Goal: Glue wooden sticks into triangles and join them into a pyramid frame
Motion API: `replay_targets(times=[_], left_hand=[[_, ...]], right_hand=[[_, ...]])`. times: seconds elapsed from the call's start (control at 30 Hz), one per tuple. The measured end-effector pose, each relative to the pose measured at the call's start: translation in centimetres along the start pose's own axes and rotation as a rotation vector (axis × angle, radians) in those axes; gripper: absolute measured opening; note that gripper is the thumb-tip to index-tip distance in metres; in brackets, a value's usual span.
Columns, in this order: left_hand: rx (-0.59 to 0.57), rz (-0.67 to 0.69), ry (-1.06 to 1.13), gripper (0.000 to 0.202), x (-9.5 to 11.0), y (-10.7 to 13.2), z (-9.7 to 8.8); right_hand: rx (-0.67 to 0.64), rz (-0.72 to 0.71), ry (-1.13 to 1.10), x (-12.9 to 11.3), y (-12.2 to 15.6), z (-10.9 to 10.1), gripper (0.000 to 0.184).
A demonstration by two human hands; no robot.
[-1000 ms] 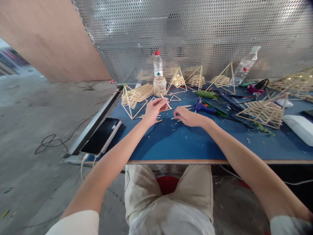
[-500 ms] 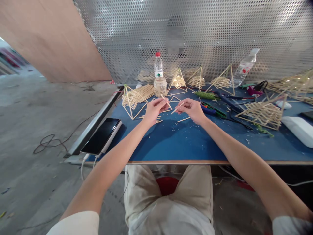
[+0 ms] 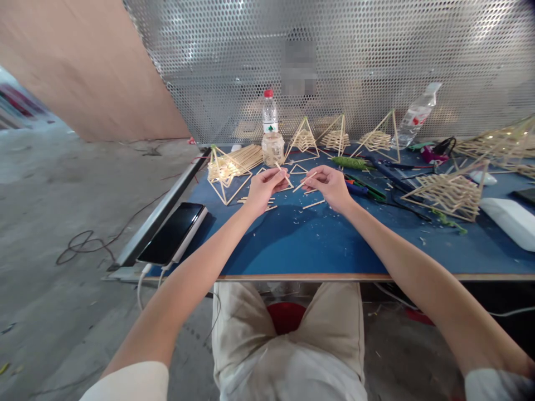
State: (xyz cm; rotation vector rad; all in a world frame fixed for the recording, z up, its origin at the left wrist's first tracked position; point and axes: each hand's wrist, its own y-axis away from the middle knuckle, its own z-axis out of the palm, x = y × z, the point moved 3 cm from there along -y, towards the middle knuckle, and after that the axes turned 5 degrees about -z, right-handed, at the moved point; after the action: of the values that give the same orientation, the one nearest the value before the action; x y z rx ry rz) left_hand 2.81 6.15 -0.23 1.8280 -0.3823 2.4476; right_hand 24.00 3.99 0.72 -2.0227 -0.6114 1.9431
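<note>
My left hand (image 3: pixel 266 188) pinches a thin wooden stick (image 3: pixel 285 175) between thumb and fingers above the blue table. A second wooden stick (image 3: pixel 305 182) is gripped by my right hand (image 3: pixel 327 186), its free end pointing at the left hand's stick. The two sticks are close but apart. Beneath my left hand lie several loose sticks (image 3: pixel 271 209), partly hidden by it. One more short stick (image 3: pixel 313 205) rests on the table below my right hand. Behind the hands, a small stick triangle (image 3: pixel 298 169) lies flat.
A stick pyramid (image 3: pixel 226 177) stands left, beside a bottle with a red cap (image 3: pixel 270 128). More stick pyramids (image 3: pixel 304 136) line the back. Blue-handled pliers (image 3: pixel 356 188) and wires lie right, near another pyramid (image 3: pixel 449 192). A phone (image 3: pixel 171 233) with cables lies at the left edge.
My right hand's stick has shifted very slightly to the right. The light glow has gone from the back pyramid and now shows in the left one. My left hand stays nearly still.
</note>
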Motion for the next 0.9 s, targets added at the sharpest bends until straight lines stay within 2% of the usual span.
replay_targets(times=[0.13, 0.27, 0.4, 0.5, 0.6, 0.8, 0.9], left_hand=[[0.009, 0.018, 0.008, 0.03, 0.1, -0.1, -0.1], [0.01, 0.039, 0.029, 0.029, 0.4, 0.0, -0.1], [-0.009, 0.058, 0.041, 0.029, 0.5, 0.1, 0.0], [-0.01, 0.051, 0.04, 0.03, 0.3, 0.1, 0.0], [0.005, 0.036, 0.022, 0.033, 0.2, 0.0, -0.1], [0.011, 0.038, -0.034, 0.031, 0.1, 0.0, 0.0], [0.016, 0.029, -0.032, 0.031, 0.1, 0.0, 0.0]], right_hand=[[0.002, -0.067, 0.097, 0.1, -0.3, -0.4, 0.042], [-0.083, -0.112, 0.252, -0.1, -0.3, -0.7, 0.043], [-0.15, -0.191, 0.389, -0.8, -0.1, -1.0, 0.025], [-0.194, -0.223, 0.458, -1.3, 0.2, -1.0, 0.023], [-0.209, -0.178, 0.436, -1.5, 0.3, -0.9, 0.024], [-0.207, -0.028, 0.253, -1.5, 0.4, -0.6, 0.022], [-0.22, 0.018, 0.255, -1.2, 0.3, -0.7, 0.021]])
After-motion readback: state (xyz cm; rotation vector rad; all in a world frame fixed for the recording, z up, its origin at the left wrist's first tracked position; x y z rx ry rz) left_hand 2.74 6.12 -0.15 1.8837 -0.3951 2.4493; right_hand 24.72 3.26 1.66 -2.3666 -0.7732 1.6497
